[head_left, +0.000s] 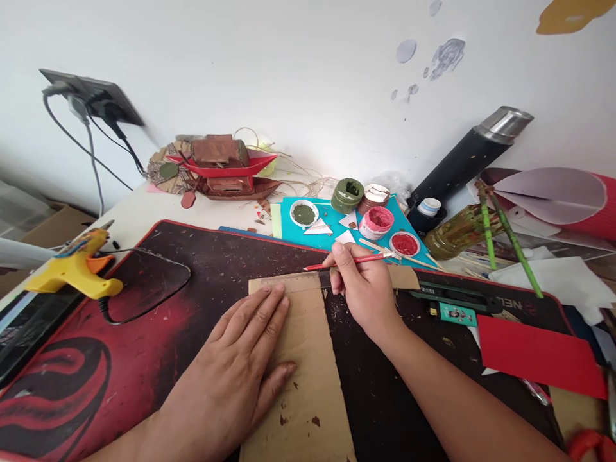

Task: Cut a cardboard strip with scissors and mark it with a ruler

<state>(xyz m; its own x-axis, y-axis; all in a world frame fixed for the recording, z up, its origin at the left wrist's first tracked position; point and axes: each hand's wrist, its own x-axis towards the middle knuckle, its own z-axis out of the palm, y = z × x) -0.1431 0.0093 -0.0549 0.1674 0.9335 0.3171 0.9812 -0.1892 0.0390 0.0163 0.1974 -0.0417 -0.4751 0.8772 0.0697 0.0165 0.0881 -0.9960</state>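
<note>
A strip of brown cardboard (312,372) with a few dark spots runs away from me on the dark mat. Across its far end lies a clear ruler (301,282). My left hand (250,353) rests flat on the cardboard, fingers stretched out and fingertips at the ruler's near edge. My right hand (363,285) is closed around a red pencil (317,266), held just beyond the ruler with its tip pointing left. Near that hand, a smaller cardboard piece (405,277) lies to the right.
A yellow glue gun (77,269) with a cord is at left. Behind are model boats (221,160), a green paint jar (347,194) and a pink paint jar (376,221). To the right lie a dark green cutter (452,296), red paper (541,356) and a leaning thermos (466,157).
</note>
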